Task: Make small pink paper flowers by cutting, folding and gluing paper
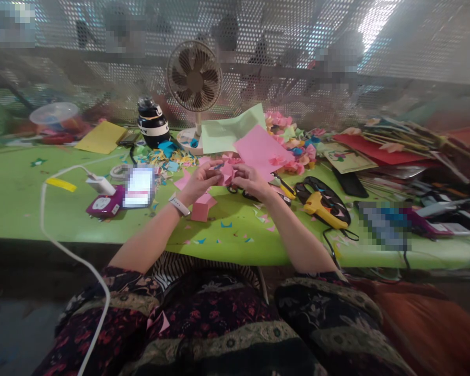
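Both hands meet over the green table, pinching a small pink paper piece (227, 173) that looks like a paper flower. My left hand (202, 180), with a white band at the wrist, grips its left side. The fingers of my right hand (251, 180) close on its right side. Small pink paper squares (200, 212) lie below my left hand. Behind my right hand rests a large pink sheet (260, 149), overlapping a pale green sheet (229, 130). Part of a pair of scissors shows beneath the hands, mostly hidden.
A yellow glue gun (324, 210) lies on a black tray (310, 189) at right. A fan (195, 78) and a black bottle (152, 125) stand at the back. Left are a lit phone (139, 187), a purple power adapter (105, 204) and a white cable (44, 209). Paper flowers (297, 151) are heaped behind.
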### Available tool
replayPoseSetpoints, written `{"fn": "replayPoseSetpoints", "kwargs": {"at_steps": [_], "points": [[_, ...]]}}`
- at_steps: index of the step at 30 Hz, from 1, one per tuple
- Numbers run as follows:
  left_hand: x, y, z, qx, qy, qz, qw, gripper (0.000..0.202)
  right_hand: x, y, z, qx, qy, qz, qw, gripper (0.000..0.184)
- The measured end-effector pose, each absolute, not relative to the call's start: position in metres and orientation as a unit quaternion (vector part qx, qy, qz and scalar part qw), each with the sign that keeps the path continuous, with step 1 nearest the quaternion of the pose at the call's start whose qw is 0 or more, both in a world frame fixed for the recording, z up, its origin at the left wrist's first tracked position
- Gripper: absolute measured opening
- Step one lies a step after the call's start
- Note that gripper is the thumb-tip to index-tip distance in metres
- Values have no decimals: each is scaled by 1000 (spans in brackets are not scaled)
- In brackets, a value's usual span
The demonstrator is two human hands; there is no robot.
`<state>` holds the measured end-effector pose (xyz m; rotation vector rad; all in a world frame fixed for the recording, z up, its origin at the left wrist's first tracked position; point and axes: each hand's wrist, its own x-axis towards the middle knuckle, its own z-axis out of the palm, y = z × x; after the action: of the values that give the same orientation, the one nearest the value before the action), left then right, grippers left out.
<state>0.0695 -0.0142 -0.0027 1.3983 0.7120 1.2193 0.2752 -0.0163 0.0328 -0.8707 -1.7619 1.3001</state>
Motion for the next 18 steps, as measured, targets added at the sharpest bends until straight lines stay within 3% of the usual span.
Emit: {"fn": "replayPoseSetpoints", "kwargs": {"at_steps": [7,12,18], "points": [[71,-18,1,618,307,446,570,55,278,-12,37,-400,-684,443,419,15],[71,-19,0,564,334,485,579,44,272,-8,30,-419,-628,474,453,11],[72,-24,1,570,321,487,578,52,269,-3,24,-443,-599,466,477,10]]}}
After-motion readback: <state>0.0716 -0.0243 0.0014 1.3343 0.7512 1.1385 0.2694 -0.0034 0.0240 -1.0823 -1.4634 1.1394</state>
